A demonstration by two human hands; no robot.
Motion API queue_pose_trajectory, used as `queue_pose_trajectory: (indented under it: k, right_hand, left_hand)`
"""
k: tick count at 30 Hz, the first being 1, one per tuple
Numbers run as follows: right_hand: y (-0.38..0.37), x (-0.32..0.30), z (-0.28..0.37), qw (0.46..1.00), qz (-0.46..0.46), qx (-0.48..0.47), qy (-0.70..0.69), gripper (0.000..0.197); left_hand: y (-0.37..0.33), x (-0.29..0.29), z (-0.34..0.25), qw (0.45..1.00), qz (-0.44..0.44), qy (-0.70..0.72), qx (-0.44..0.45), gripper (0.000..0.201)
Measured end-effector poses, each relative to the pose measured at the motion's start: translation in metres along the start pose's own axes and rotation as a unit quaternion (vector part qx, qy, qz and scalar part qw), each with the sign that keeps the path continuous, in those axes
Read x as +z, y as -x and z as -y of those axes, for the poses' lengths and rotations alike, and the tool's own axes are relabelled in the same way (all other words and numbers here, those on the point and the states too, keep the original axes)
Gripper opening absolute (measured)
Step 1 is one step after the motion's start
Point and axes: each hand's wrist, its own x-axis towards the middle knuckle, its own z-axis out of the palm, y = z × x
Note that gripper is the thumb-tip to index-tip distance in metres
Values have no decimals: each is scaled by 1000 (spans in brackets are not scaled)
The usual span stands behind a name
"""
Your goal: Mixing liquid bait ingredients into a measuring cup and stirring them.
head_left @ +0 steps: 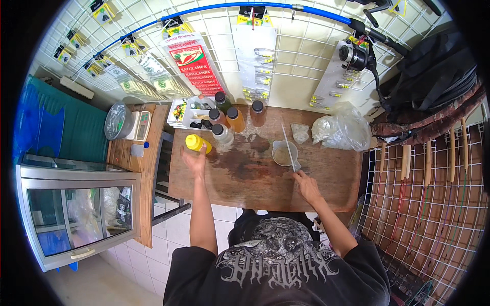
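Observation:
On the left of the wooden table, my left hand (194, 162) is closed around a yellow squeeze bottle (195, 143), which leans toward the left. My right hand (307, 186) is closed on the near end of a long thin white stick (289, 144). That stick slants across a small white handled bowl (280, 153) with something greyish-brown inside. The bowl's handle lies just beyond my right fingertips; whether they touch it I cannot tell. Beyond the yellow bottle, several black-capped bottles stand together, among them a clear one (222, 134) and an orange one (236, 120).
A small knotted bag (299, 133) and a large clear plastic bag (341, 128) lie at the table's far right. A white divided tray (190, 113) sits at the far left. On a side table are a digital scale (141, 126) and a metal bowl (118, 121). A fishing rod (245, 5) hangs above.

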Motion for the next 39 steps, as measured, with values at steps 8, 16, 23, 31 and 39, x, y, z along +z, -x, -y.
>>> queue_pose_trajectory:
  k: [8, 16, 23, 31, 39]
  right_hand:
    - [13, -10, 9, 996, -81, 5, -32, 49]
    - [15, -30, 48, 972, -222, 58, -48, 33]
    - [-1, -46, 109, 974, -57, 76, -206, 43]
    - [14, -35, 108, 967, -66, 149, -197, 50]
    - [30, -23, 58, 870, -183, 112, -444, 41]
  left_hand:
    - [-11, -6, -14, 946, 148, 269, -101, 67]
    - [53, -96, -67, 954, 228, 173, 88, 62]
    - [120, -119, -110, 824, 476, 187, 243, 63]
    - [130, -113, -126, 769, 530, 222, 280, 64]
    - [125, -95, -110, 775, 523, 281, 218, 58]
